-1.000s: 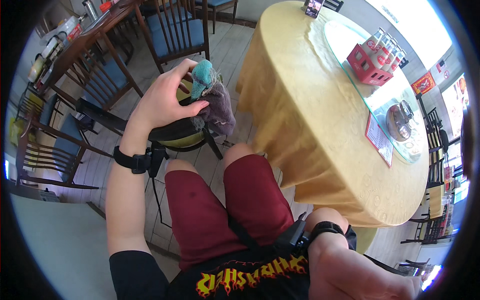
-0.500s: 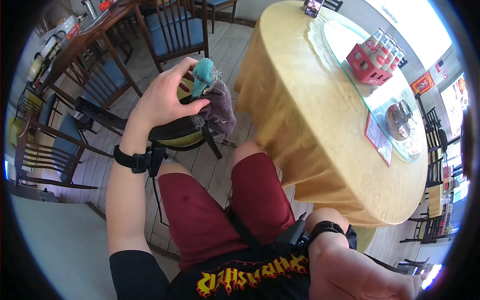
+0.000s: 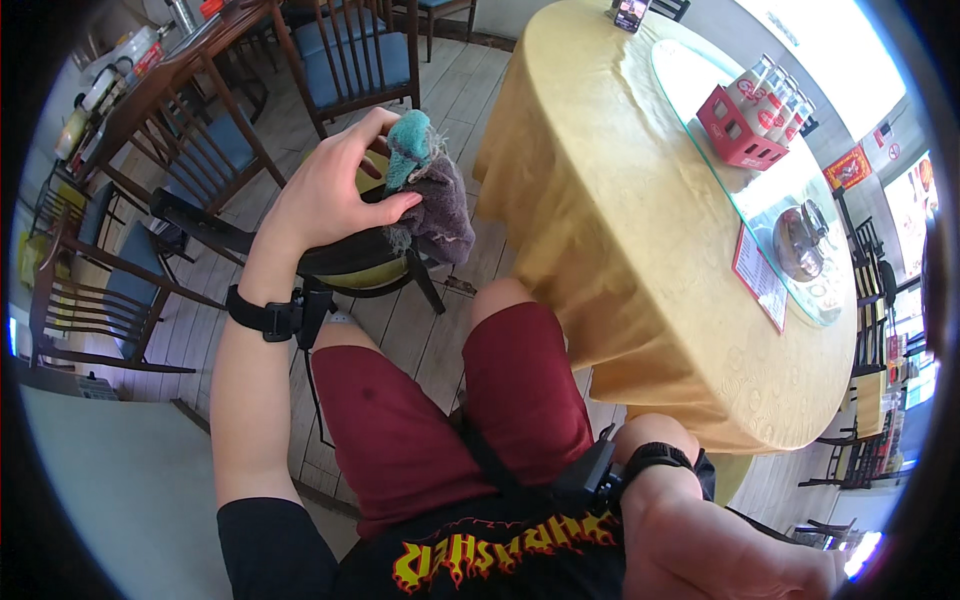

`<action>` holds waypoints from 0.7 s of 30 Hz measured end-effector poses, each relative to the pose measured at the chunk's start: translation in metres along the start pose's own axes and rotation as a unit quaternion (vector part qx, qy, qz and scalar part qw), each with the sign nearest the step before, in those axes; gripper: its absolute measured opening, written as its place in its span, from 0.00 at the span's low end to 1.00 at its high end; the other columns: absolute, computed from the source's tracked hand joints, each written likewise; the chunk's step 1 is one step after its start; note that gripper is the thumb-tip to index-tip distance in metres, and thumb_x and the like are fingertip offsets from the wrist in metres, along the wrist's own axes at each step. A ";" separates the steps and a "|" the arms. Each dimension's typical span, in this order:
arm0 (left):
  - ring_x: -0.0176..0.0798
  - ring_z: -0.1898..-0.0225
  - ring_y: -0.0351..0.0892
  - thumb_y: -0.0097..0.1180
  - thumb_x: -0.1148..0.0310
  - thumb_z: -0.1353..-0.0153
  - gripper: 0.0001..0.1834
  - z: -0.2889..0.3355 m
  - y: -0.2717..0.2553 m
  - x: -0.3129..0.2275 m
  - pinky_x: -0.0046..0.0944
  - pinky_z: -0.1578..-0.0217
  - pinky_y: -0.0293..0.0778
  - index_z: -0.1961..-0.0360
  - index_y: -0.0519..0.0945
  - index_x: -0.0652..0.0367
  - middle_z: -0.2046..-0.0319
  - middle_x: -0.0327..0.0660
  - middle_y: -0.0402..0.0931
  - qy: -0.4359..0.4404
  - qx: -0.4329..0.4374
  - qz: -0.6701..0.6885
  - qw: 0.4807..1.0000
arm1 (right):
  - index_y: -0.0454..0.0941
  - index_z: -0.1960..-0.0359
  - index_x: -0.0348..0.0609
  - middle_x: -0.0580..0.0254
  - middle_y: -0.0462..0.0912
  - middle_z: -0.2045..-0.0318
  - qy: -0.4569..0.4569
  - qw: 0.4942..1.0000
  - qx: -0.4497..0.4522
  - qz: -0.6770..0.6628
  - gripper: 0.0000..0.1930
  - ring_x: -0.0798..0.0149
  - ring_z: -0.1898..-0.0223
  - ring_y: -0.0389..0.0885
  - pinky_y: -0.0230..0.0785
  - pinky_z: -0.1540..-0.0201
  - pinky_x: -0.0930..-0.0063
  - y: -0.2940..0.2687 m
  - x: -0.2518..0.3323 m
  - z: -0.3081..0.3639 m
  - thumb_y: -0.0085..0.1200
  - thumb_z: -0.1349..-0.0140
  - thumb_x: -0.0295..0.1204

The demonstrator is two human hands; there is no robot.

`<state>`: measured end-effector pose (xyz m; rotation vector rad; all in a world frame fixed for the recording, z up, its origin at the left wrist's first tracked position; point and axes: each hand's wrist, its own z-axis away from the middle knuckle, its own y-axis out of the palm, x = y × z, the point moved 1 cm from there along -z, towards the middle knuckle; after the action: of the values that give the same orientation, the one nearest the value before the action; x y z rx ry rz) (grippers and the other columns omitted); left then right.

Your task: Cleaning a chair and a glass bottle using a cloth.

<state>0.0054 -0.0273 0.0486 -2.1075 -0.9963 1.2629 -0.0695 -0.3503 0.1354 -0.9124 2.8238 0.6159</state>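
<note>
My left hand [image 3: 345, 195] is out in front, over a dark chair with a green seat. Its fingers and thumb curl round a worn bundle of rags, teal on top [image 3: 408, 145] and greyish purple below [image 3: 440, 215], with frayed threads at the edges. The fingertips on the far side are partly hidden by the cloth. At the lower right my right hand [image 3: 715, 530] looks large and close, bent back past its wrist strap [image 3: 655, 456]. Its fingers run off at the picture's rim, so what they do is hidden.
A round table with a gold cloth [image 3: 600, 200] stands to the right. It bears a glass turntable, a red crate of bottles [image 3: 745, 130], a glass pot [image 3: 798, 243] and a card [image 3: 758, 278]. Wooden chairs with blue seats [image 3: 360, 75] stand at the left and far side.
The whole picture has shifted very slightly. My left hand still curls round the rags and my right hand stays at the lower right.
</note>
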 end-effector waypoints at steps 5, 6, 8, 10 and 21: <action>0.45 0.63 0.80 0.70 0.60 0.53 0.32 0.000 0.001 0.000 0.42 0.59 0.75 0.49 0.70 0.57 0.62 0.44 0.78 0.000 0.000 -0.006 1.000 | 0.65 0.38 0.34 0.52 0.66 0.37 0.007 0.999 0.007 0.034 0.20 0.60 0.34 0.61 0.49 0.29 0.66 -0.004 0.003 0.000 0.38 0.31 0.21; 0.45 0.63 0.80 0.70 0.60 0.53 0.32 0.000 0.001 0.000 0.42 0.59 0.75 0.49 0.70 0.57 0.62 0.44 0.78 0.000 0.001 -0.006 1.000 | 0.65 0.38 0.34 0.52 0.66 0.36 0.009 0.999 0.009 0.040 0.20 0.60 0.34 0.61 0.48 0.29 0.66 -0.005 0.003 -0.001 0.38 0.31 0.21; 0.45 0.62 0.80 0.70 0.60 0.53 0.32 0.000 0.001 0.000 0.41 0.59 0.75 0.49 0.70 0.57 0.62 0.44 0.78 0.001 -0.001 0.002 1.000 | 0.64 0.37 0.34 0.52 0.65 0.36 0.011 0.998 0.012 0.056 0.20 0.61 0.34 0.60 0.47 0.29 0.66 -0.007 0.006 0.000 0.36 0.30 0.21; 0.45 0.62 0.80 0.70 0.60 0.53 0.32 0.000 0.001 0.000 0.42 0.59 0.75 0.49 0.70 0.57 0.62 0.44 0.78 0.003 -0.002 0.001 1.000 | 0.64 0.37 0.34 0.53 0.65 0.36 0.014 0.997 0.018 0.072 0.20 0.61 0.34 0.60 0.47 0.29 0.67 -0.010 0.009 0.001 0.35 0.30 0.21; 0.45 0.62 0.80 0.70 0.60 0.53 0.31 -0.001 0.001 -0.001 0.41 0.59 0.75 0.49 0.71 0.57 0.61 0.43 0.79 0.003 -0.003 0.003 1.000 | 0.64 0.37 0.35 0.55 0.64 0.35 0.007 0.997 0.024 0.072 0.21 0.61 0.34 0.59 0.42 0.27 0.65 -0.014 0.020 0.002 0.35 0.30 0.22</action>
<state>0.0063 -0.0286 0.0485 -2.1195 -0.9930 1.2572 -0.0776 -0.3705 0.1245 -0.7144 2.9226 0.5570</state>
